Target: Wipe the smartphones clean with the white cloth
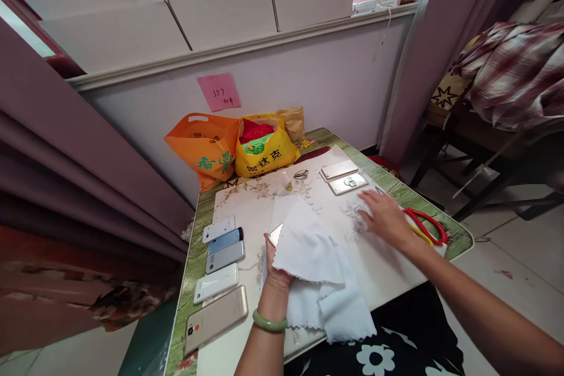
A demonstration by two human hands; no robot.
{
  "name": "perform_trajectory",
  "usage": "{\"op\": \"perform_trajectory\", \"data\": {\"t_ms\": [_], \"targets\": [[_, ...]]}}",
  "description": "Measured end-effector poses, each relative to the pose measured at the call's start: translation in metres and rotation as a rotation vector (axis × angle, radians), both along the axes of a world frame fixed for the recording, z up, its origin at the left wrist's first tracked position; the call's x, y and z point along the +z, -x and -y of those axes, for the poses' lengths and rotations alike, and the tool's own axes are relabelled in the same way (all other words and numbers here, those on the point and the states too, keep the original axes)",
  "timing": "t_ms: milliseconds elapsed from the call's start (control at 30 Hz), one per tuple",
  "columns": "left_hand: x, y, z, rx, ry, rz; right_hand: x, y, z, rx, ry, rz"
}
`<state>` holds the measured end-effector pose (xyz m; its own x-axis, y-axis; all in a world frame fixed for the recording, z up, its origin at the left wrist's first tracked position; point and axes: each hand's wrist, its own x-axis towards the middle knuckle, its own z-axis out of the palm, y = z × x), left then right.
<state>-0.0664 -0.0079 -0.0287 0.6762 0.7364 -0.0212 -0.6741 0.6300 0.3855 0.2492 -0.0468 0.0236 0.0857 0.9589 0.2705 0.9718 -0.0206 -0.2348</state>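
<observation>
My left hand [274, 273] holds a phone [275, 234] that is mostly wrapped in a white cloth [318, 267], and the cloth hangs down over the table's front edge. A green bangle [269, 323] sits on that wrist. My right hand [382, 216] lies flat with fingers stretched out on the white floral mat [388, 270], holding nothing, just in front of two gold phones [343, 177]. Red-handled scissors [425, 224] lie right beside it.
Several phones [219, 270] lie in a column on the table's left side. An orange bag [205, 150], a yellow bag [261, 147] and a small bottle [287, 182] stand at the back. A chair with plaid cloth [511, 70] is at right, curtains at left.
</observation>
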Motion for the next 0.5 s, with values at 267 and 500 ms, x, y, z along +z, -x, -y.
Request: {"op": "perform_trajectory", "data": {"t_ms": [267,500], "targets": [[0.005,-0.001,-0.002,-0.006,0.026,-0.004,-0.026,-0.105,0.045,-0.247,0.305,-0.048],[0.001,0.002,-0.005,-0.007,0.055,0.021,-0.009,-0.114,0.030,-0.285,0.344,-0.097]]}}
